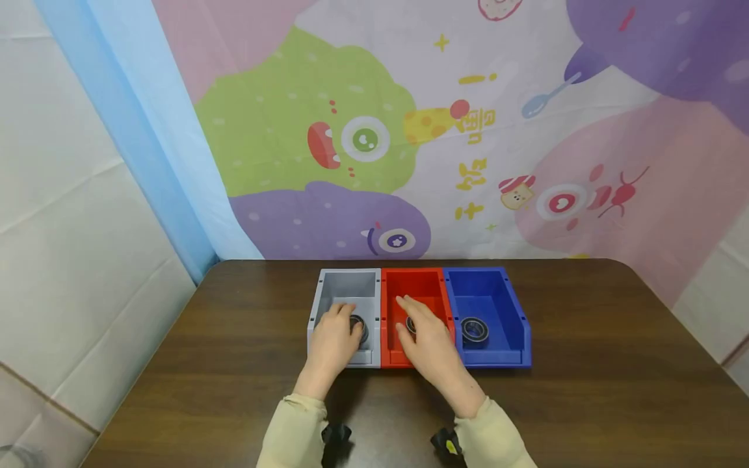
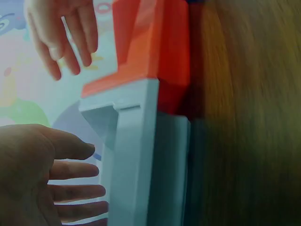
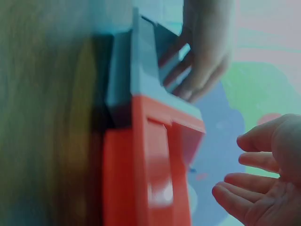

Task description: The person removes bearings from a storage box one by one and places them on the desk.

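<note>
Step in hand, by judgement: a two-handed approach over the bins; no part appears to be lifted.

The left grip (image 1: 331, 338) is over the grey bin (image 1: 365, 359), fingers extended and relaxed, thumb beside the grey bin's bearing (image 1: 363, 328); it holds nothing. The right grip (image 1: 432, 341) is over the red bin (image 1: 415, 283), thumb and fingers well parted, likewise without a load; the red bin's bearing (image 1: 411, 326) is partly hidden below it. Contact between fingertips and bearings cannot be confirmed.

A third bearing (image 1: 474, 331) lies near the left wall of the blue bin (image 1: 496, 358); neither grip is over it. Picking up a bearing from this position would call for lowering the fingers and pinching the ring by its outer rim; the bin walls limit side clearance.

The three bins stand side by side at the far part of a dark wood-grain desk (image 1: 603, 338); a cloth printed with cartoon monsters (image 1: 328, 78) hangs behind it; a pale panelled wall (image 1: 76, 195) stands at the left.
</note>
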Motion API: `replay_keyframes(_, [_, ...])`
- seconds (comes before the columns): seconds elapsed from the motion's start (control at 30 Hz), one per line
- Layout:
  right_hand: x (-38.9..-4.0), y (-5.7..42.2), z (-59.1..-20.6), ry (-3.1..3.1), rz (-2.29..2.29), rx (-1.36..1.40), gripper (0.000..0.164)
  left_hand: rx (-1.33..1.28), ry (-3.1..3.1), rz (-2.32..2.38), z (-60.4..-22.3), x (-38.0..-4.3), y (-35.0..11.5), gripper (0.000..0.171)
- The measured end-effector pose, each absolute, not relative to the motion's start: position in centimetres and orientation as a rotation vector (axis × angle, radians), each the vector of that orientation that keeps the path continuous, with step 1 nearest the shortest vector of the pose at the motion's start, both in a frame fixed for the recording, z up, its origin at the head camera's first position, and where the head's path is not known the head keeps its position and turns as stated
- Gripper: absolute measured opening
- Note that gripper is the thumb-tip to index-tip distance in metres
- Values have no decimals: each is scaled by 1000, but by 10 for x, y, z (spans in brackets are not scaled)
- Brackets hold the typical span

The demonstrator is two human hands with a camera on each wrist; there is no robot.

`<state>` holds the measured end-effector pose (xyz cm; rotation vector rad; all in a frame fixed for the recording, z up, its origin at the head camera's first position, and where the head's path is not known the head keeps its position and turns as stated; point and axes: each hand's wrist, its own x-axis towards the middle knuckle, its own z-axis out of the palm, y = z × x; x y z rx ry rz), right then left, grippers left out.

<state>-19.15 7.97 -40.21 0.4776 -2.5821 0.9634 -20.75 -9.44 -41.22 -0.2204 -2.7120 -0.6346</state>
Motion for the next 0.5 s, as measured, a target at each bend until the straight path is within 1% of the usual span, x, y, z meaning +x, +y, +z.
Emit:
replay_keyframes(0.23, [-193, 56, -416, -2597, 995, 555, 50, -222, -2786, -604, -419, -214, -99, 40])
replay_keyframes(0.5, [-201, 50, -431, -2696, 959, 629, 56, -237, -2900, -613, -427, -219, -99, 45])
